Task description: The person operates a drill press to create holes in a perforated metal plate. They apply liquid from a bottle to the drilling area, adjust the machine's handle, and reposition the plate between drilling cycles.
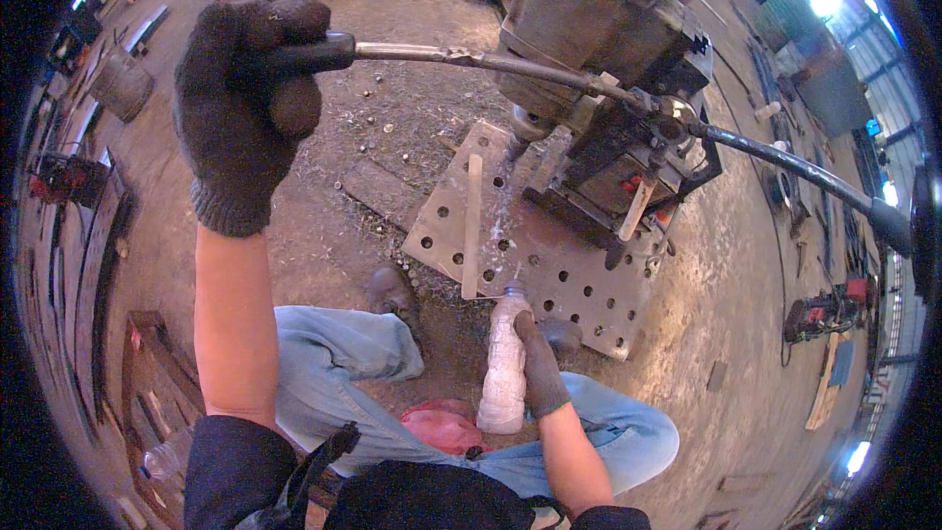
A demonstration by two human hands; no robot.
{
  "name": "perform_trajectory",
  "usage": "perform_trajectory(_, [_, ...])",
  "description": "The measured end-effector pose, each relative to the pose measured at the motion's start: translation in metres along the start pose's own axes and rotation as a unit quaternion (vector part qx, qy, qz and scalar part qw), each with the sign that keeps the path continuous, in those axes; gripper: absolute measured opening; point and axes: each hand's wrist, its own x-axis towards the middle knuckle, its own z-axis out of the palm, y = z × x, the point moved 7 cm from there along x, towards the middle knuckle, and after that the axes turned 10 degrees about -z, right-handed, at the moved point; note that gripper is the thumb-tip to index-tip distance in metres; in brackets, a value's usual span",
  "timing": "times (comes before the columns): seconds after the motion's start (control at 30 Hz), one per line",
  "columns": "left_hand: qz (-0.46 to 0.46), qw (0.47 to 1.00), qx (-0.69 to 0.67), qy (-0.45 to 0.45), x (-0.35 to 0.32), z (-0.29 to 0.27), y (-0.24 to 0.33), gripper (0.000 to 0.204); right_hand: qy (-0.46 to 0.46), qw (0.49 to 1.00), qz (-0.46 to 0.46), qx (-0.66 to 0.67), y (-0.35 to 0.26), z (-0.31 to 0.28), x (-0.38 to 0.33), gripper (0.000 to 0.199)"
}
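My left hand [247, 103], in a dark knit glove, grips the end of a long metal feed handle [461, 57] of a magnetic drill [603, 59]. The drill stands on a rusty steel plate [549, 265] pierced with several round holes, its bit [517, 142] meeting the plate. My right hand [538, 368], also gloved, holds a crumpled clear plastic bottle [505, 363] upright, its mouth pointing toward the plate near the bit. A thin wooden strip [472, 226] lies across the plate. My legs in blue jeans [334, 363] are folded below.
Metal chips litter the dirt floor around the plate. A second handle arm [814, 177] of the drill sticks out to the right. Steel bars and frames lie at the left, a metal bucket [123, 83] at the upper left, a red machine [824, 312] at the right.
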Motion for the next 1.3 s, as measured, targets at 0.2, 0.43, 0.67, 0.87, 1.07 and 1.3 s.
perform_trajectory(0.2, [-0.021,0.999,-0.025,0.003,-0.001,-0.002,-0.005,0.027,0.015,1.000,0.011,0.011,-0.002,-0.005,0.002,0.052])
perform_trajectory(0.43, [-0.054,0.994,-0.097,0.001,0.001,0.001,-0.018,0.028,-0.036,0.991,-0.057,-0.114,0.015,-0.041,0.024,0.049])
perform_trajectory(0.67, [-0.139,0.923,-0.353,-0.062,0.002,-0.005,-0.044,0.030,-0.009,0.991,-0.130,-0.030,-0.034,0.021,-0.013,0.048])
perform_trajectory(0.87, [-0.227,0.878,-0.422,-0.011,0.002,0.000,-0.043,0.031,0.002,0.995,-0.101,0.003,-0.034,0.025,-0.015,0.045])
perform_trajectory(1.07, [-0.074,0.995,-0.072,0.002,0.004,-0.008,-0.033,0.028,0.026,0.999,0.009,0.042,-0.012,0.006,-0.005,0.040])
perform_trajectory(1.3, [0.059,0.991,0.119,0.004,-0.004,0.000,-0.009,0.027,0.017,1.000,0.000,-0.026,-0.018,0.007,-0.009,0.052])
